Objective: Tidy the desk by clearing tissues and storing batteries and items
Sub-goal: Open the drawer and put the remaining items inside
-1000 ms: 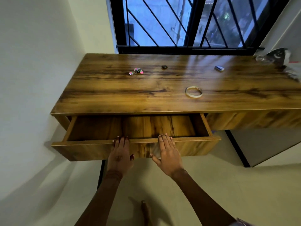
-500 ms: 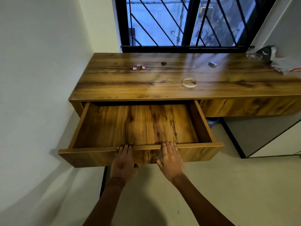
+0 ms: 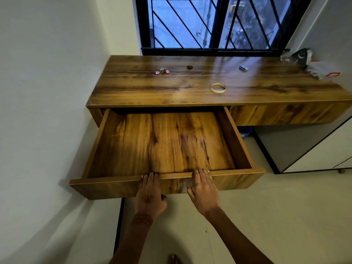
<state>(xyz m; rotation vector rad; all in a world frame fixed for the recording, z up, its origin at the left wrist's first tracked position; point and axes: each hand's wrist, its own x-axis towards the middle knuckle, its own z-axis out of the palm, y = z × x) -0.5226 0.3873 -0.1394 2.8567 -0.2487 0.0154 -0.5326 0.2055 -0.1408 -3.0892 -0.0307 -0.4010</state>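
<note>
The wooden desk [image 3: 190,94] has its left drawer [image 3: 114,184] pulled far out, and the drawer holds nothing. My left hand [image 3: 150,195] and my right hand [image 3: 203,191] both grip the top edge of the drawer front, fingers hooked over it. On the desktop lie a small cluster of pink and green pieces [image 3: 162,71], a dark round item [image 3: 189,67], a small blue and white battery-like item [image 3: 243,68] and a roll of pale tape [image 3: 218,88].
Crumpled wrappers and a plastic bag [image 3: 308,63] sit at the desk's far right corner. A barred window [image 3: 209,25] is behind the desk, a white wall on the left, a grey cabinet [image 3: 304,145] to the right below the desk.
Both hands have pulled the drawer from partly open to almost fully out. The desktop items have not moved.
</note>
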